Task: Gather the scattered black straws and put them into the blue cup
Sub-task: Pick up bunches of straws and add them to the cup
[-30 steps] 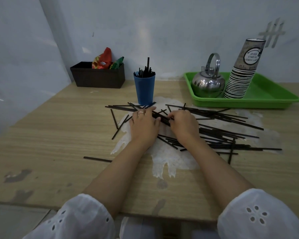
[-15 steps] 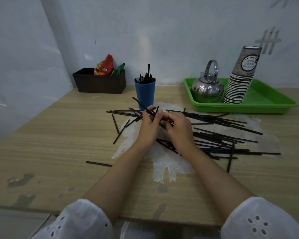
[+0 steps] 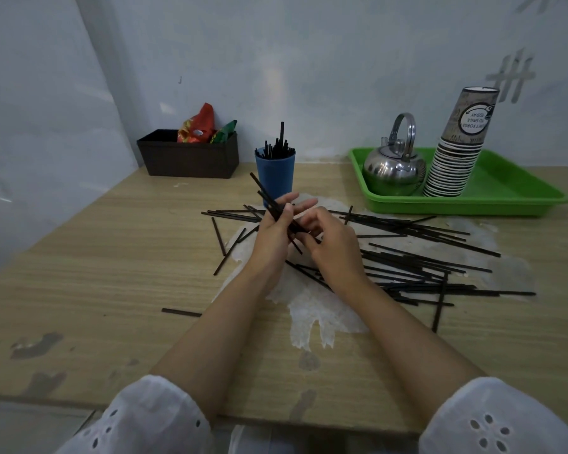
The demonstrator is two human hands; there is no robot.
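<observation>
A blue cup [image 3: 276,173] stands upright at the back middle of the wooden table, with several black straws [image 3: 277,147] sticking out of it. My left hand [image 3: 273,229] grips a small bundle of black straws [image 3: 265,195], lifted off the table and tilted up to the left, just in front of the cup. My right hand [image 3: 333,245] pinches the lower end of that bundle. Several loose black straws [image 3: 417,260] lie scattered to the right of my hands, and a few more straws [image 3: 222,239] lie to the left.
A green tray [image 3: 512,194] at the back right holds a steel kettle [image 3: 394,167] and a leaning stack of paper cups [image 3: 456,152]. A dark box [image 3: 189,158] with snack packets sits at the back left. One short straw [image 3: 181,312] lies alone near my left forearm.
Both hands have risen off the table with a bundle of straws gathered between them. The bundle now tilts up towards the cup.
</observation>
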